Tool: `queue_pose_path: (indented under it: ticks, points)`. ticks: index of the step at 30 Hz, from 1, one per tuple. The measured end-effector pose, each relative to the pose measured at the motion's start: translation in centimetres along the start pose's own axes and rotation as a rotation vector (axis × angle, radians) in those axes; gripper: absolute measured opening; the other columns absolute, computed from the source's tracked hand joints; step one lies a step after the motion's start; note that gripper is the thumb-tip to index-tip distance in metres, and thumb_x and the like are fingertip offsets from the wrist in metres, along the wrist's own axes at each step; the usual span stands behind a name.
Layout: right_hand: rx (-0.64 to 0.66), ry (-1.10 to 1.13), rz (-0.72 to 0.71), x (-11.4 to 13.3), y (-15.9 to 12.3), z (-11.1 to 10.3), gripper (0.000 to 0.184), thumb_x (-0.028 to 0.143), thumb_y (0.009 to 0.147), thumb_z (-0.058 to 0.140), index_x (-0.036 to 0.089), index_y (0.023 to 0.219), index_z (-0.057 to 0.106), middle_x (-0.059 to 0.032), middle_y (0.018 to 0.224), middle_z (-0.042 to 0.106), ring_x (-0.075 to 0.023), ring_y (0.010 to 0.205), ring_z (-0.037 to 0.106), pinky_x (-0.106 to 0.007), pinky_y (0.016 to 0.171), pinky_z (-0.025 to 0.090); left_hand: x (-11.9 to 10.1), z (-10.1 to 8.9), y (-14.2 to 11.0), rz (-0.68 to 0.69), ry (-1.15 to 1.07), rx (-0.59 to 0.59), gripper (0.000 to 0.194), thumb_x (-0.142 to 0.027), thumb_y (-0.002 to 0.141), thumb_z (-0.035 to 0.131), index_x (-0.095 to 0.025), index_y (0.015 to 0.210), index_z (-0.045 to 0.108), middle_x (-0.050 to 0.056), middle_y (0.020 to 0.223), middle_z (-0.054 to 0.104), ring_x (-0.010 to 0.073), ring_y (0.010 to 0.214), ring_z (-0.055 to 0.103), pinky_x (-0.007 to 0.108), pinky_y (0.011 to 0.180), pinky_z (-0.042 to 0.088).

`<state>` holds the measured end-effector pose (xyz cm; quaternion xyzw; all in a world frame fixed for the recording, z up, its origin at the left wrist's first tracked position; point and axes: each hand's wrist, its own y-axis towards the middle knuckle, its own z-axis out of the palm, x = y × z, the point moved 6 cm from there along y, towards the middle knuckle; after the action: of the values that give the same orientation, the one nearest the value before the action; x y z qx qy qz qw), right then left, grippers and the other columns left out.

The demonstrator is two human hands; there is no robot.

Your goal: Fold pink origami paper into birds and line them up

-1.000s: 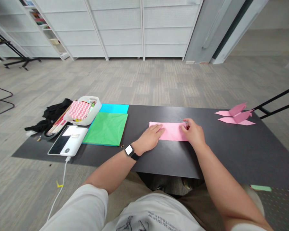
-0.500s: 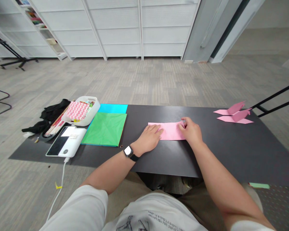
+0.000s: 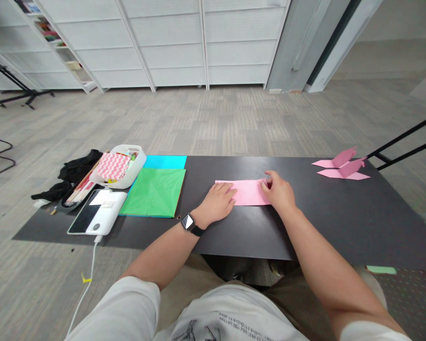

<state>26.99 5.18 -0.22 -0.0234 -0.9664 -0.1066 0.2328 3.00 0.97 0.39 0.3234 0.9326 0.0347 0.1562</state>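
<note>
Pink folded paper strip point(image 3: 249, 192) lies near the dark table's point(image 3: 234, 232) centre, the left hand point(image 3: 218, 202) flat on its nine o'clock end, fingers extended; the right hand point(image 3: 279, 190) pinches its three o'clock end. Two pink origami birds point(image 3: 350, 169) rest toward two o'clock, green paper sheets point(image 3: 154, 193) at nine.

Two hands work a strip of pink paper point(image 3: 249, 193) on a dark table point(image 3: 326, 218), the left hand point(image 3: 218, 201) laid flat over one end, the right hand point(image 3: 279, 189) pinching the other. Two pink paper birds point(image 3: 344, 166) sit side by side toward the table's right end. At left, green paper point(image 3: 154, 192) lies partly over blue sheets point(image 3: 166, 162), just beside a white basket point(image 3: 137, 166) and a white device point(image 3: 108, 218) with a cable point(image 3: 92, 270) plugged in.
</note>
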Motion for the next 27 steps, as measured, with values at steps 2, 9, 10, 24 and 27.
queue_pose_path:
  ticks: [2,9,10,24,27]
  points:
    - [0.018,-0.008,0.003,0.0,0.1,0.2,0.046,0.035,0.094,0.062,0.023,0.139,0.067,-0.0061,0.097,0.080,-0.0280,0.091,0.073,-0.037,0.076,0.050,-0.1,0.0,0.4,-0.010,-0.014,-0.018,0.036,-0.037,0.108,0.053,-0.019,0.135,0.069,0.015,0.153,0.061,0.0310,0.143,0.056,0.050,0.127,0.041]
    - [0.048,-0.039,0.005,0.2,0.2,0.3,0.047,0.028,0.092,0.064,0.022,0.138,0.067,-0.0071,0.100,0.080,-0.0277,0.091,0.073,-0.036,0.077,0.049,-0.7,1.1,1.4,0.018,-0.046,-0.035,0.041,-0.033,0.105,0.056,-0.015,0.142,0.061,0.018,0.159,0.057,0.0329,0.152,0.049,0.054,0.131,0.037]
    - [0.047,-0.039,0.005,0.2,0.1,0.3,0.047,0.028,0.092,0.063,0.023,0.138,0.067,-0.0070,0.100,0.080,-0.0276,0.091,0.073,-0.036,0.077,0.049,-0.7,1.1,1.4,0.024,-0.050,-0.036,0.044,-0.032,0.105,0.055,-0.016,0.146,0.059,0.017,0.160,0.056,0.0326,0.153,0.049,0.054,0.131,0.036]
    - [0.046,-0.052,-0.031,-0.1,0.2,0.7,0.046,0.026,0.095,0.063,0.022,0.140,0.065,-0.0098,0.108,0.078,-0.0301,0.102,0.071,-0.039,0.086,0.052,-0.7,1.5,1.3,-0.027,0.012,-0.026,0.053,-0.033,0.104,0.053,-0.018,0.155,0.055,0.016,0.169,0.048,0.0358,0.155,0.045,0.057,0.133,0.030]
    - [0.027,-0.044,-0.062,0.0,0.1,0.6,0.045,0.026,0.095,0.062,0.021,0.140,0.066,-0.0119,0.116,0.076,-0.0316,0.109,0.069,-0.040,0.090,0.053,-0.8,1.6,1.2,-0.034,0.010,-0.016,0.053,-0.033,0.104,0.052,-0.019,0.155,0.055,0.015,0.170,0.047,0.0369,0.156,0.043,0.060,0.133,0.029]
